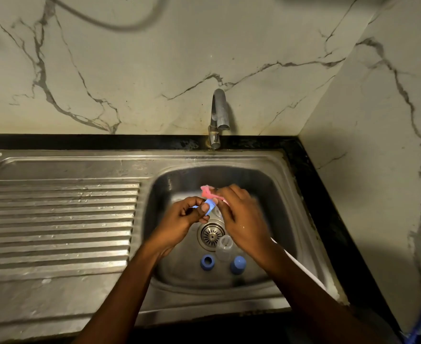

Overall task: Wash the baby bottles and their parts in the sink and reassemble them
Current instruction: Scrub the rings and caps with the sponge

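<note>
Blue bottle part is being pinched by the left hand. The right hand is gripping a pink cloth.

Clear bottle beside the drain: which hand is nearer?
Right. The right hand, gripping a pink scrubber, is just above-right of the clear bottle; the left hand, pinching a blue part, sits farther up-left.

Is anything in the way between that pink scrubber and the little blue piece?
Nothing visible. The right hand holds the pink scrubber right next to the blue piece pinched by the left hand.
</note>
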